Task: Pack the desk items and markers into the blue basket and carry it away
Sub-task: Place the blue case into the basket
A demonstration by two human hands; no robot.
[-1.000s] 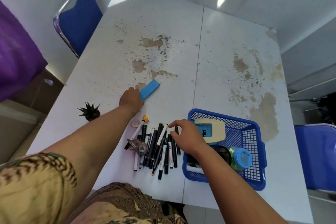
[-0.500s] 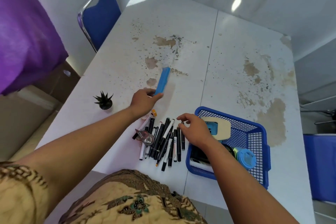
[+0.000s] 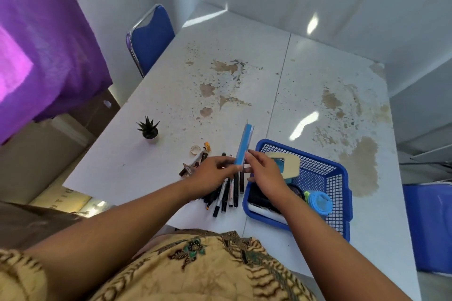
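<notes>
Having left the desk (image 3: 244, 56), the blue block (image 3: 244, 144) now stands on end at frame centre, over the markers (image 3: 227, 193), just left of the blue basket (image 3: 342, 178); transfer looks imminent. The left hand (image 3: 212, 173) grip pinches its lower end. The right hand (image 3: 266, 173) has joined it; whether it is pinching or only touching cannot be told, as fingers cover that end.

No words, brands or numbers can be read. Small dark print is seen on the pale barrels of some markers (image 3: 230, 194) lying on the table (image 3: 171, 154), but it is too small and blurred to be made out. A few dark marks that look like letters are seen on a pale thing (image 3: 69, 194) low down at the left, past the table edge, and they cannot be read either
</notes>
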